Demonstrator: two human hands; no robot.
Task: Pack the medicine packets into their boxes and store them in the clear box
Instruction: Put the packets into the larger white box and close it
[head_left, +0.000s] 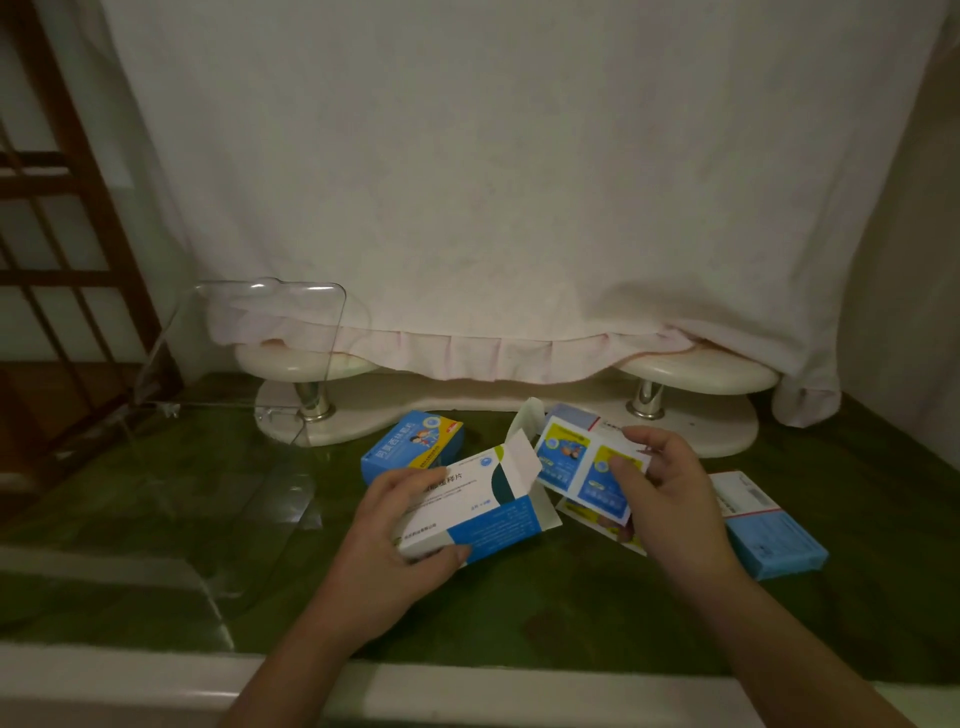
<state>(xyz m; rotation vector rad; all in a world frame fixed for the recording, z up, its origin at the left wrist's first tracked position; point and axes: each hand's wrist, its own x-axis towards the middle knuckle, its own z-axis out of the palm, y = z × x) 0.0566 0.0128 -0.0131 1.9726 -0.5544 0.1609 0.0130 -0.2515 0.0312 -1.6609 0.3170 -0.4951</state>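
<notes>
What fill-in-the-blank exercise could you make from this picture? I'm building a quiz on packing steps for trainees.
1. The left hand holds a white and blue box whose end flap is ____.
2. The strip of medicine packets is held by the ____ hand.
3. The clear box stands to the ____ of both hands.
4. The light blue box lies on the ____ tabletop.

Missing words: open; right; left; green
</notes>
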